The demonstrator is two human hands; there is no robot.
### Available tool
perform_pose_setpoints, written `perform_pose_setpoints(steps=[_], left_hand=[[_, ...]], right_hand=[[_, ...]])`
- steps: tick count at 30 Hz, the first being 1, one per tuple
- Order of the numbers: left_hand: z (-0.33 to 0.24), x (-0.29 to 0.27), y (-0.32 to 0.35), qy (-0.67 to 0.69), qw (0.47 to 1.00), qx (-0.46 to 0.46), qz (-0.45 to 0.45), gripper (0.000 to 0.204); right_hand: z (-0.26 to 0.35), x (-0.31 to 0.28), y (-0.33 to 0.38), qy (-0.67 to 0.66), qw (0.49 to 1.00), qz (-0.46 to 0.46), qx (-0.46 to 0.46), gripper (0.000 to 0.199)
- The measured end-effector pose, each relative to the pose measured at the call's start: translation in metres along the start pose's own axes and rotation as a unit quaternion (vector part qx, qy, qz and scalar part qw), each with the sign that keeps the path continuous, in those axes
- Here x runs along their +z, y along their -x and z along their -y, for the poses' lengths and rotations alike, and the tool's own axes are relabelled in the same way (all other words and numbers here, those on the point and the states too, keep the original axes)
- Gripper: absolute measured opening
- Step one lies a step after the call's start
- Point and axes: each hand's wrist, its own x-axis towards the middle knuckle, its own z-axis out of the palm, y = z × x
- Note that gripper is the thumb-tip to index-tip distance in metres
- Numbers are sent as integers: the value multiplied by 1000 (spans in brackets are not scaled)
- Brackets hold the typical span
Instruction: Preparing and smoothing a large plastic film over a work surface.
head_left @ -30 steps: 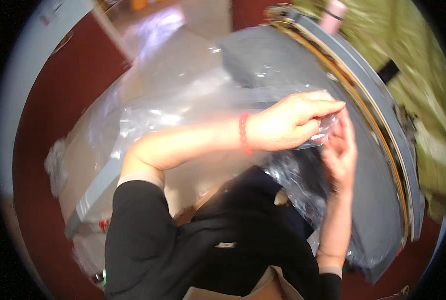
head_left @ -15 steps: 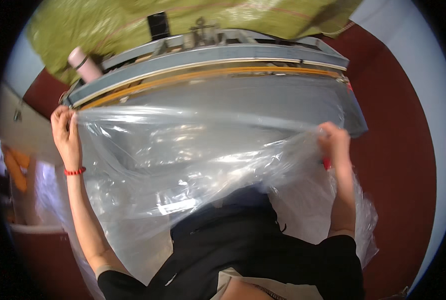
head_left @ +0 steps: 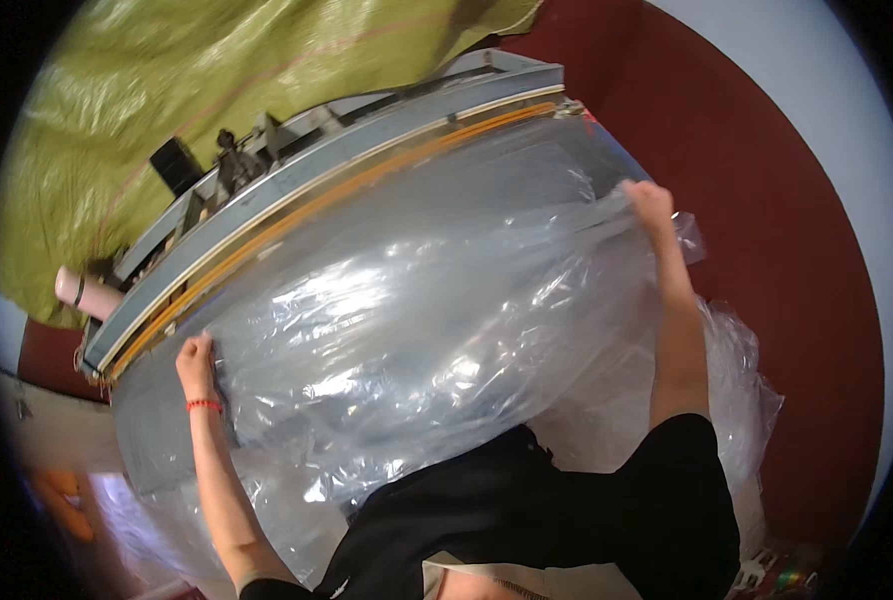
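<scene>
A large sheet of clear plastic film (head_left: pixel 397 330) spreads over the grey table top (head_left: pixel 157 420) in front of me, wrinkled and glossy. My right hand (head_left: pixel 651 206) is closed on a gathered part of the film at the table's right edge. My left hand (head_left: pixel 197 362), with a red bead bracelet (head_left: pixel 205 405) at the wrist, is closed at the film's left side, its fingers curled around the film's edge. Along the far side of the table runs a long grey metal bar (head_left: pixel 337 175) with an orange strip (head_left: pixel 342 195) in front of it.
Behind the bar lie a pink bottle (head_left: pixel 85 292) and a black flat object (head_left: pixel 176 166). Yellow-green woven sheeting (head_left: pixel 217 70) covers what is beyond. More crumpled film (head_left: pixel 732 390) hangs at my right, over a dark red floor (head_left: pixel 797 300).
My view has turned, so the table now slants. My left hand has come inward and nearer; my right hand has moved farther out. The film, stretched between them before, now lies lower and looser.
</scene>
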Motion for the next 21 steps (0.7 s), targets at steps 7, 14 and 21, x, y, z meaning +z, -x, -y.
perform_pose_setpoints(steps=[7,14,21], left_hand=[[8,-1,6,89,995,-20,-26,25],[19,-2,3,128,991,18,-15,23],[5,-5,18,186,982,5,-20,23]], right_hand=[[41,-8,36,-376,864,164,292,41],[29,-3,31,-159,956,233,76,35],[121,-29,-9,-462,868,175,50,24]])
